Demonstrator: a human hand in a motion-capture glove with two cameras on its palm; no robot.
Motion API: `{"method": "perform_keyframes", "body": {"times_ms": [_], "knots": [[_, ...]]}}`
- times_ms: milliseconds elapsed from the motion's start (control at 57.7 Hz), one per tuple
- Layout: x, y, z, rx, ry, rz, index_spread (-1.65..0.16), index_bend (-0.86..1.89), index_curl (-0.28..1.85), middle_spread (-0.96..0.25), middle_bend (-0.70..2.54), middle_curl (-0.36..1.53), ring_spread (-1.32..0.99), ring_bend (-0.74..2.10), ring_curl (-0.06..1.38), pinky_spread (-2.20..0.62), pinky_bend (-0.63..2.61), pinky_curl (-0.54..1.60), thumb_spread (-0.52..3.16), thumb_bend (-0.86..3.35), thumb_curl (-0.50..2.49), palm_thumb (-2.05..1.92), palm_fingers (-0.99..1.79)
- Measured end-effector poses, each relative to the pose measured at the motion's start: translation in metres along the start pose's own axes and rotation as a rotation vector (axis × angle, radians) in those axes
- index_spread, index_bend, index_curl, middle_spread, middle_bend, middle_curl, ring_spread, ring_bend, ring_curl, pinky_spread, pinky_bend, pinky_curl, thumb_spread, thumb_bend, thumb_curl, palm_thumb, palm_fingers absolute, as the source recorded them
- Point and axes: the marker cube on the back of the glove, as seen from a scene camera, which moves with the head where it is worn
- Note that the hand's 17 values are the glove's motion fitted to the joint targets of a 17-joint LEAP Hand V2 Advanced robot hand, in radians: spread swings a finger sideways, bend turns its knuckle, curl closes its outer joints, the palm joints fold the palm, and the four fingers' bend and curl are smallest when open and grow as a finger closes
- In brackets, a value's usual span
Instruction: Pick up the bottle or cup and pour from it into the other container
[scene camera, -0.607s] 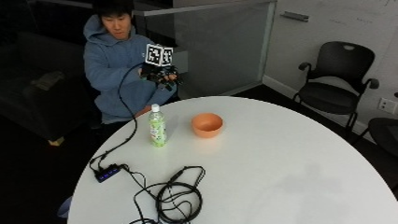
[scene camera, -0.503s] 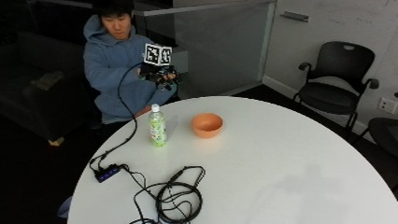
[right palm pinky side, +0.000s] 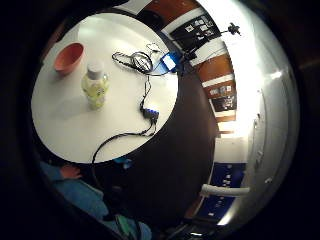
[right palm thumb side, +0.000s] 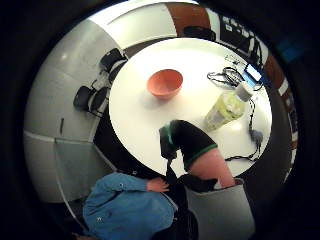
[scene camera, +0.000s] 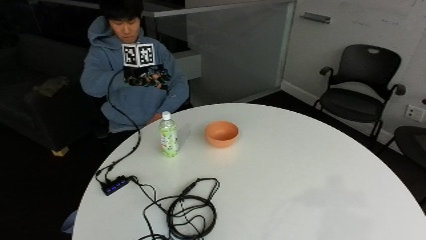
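A clear bottle (scene camera: 168, 136) with a white cap and pale green label stands upright on the round white table (scene camera: 299, 190), near the seated person. An empty orange bowl (scene camera: 221, 133) sits just beside it, toward the table's middle. My gloved right hand (scene camera: 150, 77) hangs in the air in front of the person's chest, above and behind the bottle, with relaxed fingers that hold nothing. The thumb side palm view looks down past my thumb (right palm thumb side: 187, 145) at the bottle (right palm thumb side: 226, 107) and bowl (right palm thumb side: 165, 82). Both the bottle (right palm pinky side: 95, 85) and the bowl (right palm pinky side: 69, 56) also show in the little finger side palm view.
A black cable runs from my hand down to a small hub (scene camera: 114, 185) at the table's near left edge. A coil of black cables (scene camera: 188, 216) lies in front of it. The person's bare hand (scene camera: 156, 118) rests by the table edge behind the bottle. Office chairs (scene camera: 359, 90) stand at the right.
My gloved hand has shifted sideways in the air, closer in front of the person's chest. The bottle and bowl have not moved.
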Motion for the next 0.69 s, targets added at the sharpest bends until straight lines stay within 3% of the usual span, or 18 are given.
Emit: {"method": "perform_keyframes", "body": {"times_ms": [381, 693], "knots": [[0.074, 0.02, 0.009, 0.11, -0.159, 0.137, -0.37, 0.13, 0.22, 0.01, 0.19, 0.27, 0.16, 0.47, 0.26, 0.26, 0.56, 0.24, 1.06, -0.03, 0.33, 0.47, 0.08], [0.083, 0.029, 0.016, 0.15, -0.161, 0.151, -0.38, 0.13, 0.2, 0.0, 0.18, 0.28, 0.18, 0.53, 0.28, 0.26, 0.64, 0.27, 1.04, -0.03, 0.34, 0.47, -0.01]]}}
